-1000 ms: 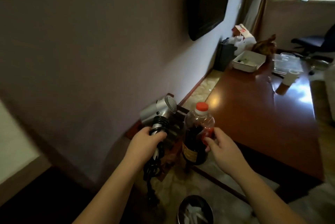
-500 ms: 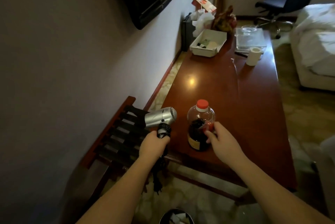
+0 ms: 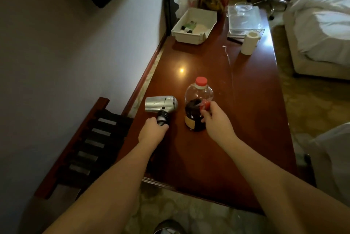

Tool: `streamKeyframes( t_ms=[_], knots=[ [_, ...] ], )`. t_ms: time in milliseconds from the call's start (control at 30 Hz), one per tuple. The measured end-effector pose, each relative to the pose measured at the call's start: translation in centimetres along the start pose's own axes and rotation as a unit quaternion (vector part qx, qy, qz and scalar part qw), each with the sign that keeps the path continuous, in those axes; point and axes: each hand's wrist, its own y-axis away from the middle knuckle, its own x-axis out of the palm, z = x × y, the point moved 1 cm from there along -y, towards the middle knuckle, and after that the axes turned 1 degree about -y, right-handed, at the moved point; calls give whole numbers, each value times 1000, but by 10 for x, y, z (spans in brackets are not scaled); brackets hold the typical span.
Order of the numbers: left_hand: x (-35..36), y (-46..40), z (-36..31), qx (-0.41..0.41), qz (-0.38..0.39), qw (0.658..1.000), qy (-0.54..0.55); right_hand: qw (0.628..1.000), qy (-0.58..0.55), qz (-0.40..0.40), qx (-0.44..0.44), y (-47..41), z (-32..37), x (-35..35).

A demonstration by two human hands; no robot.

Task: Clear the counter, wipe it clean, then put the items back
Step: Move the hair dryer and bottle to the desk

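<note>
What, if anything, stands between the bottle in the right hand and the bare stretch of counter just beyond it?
Nothing visible. The bottle, held by the right hand, faces bare counter. The hair dryer sits off to its left, in the left hand; the tray and paper roll lie farther back.

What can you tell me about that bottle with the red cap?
The bottle is clear plastic with a red screw cap and a rounded shoulder, under half full of dark liquid, with a yellowish label low on its side. It stands upright on the reddish wooden counter, beside the silver hair dryer. The right hand grips its side over a red label patch.
</note>
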Motion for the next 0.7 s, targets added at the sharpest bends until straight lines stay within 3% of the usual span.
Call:
streamKeyframes(
  t_ms=[400,633,700],
  knots=[
    [9,-132,-49,23,-13,1000,13,997,6,-53,-54,-126,5,28],
    [1,-157,-60,27,-18,999,-12,994,87,-49,-52,-153,13,27],
    [0,-152,-56,26,-19,999,-27,996,60,-51,-32,-154,13,26]
  ],
)
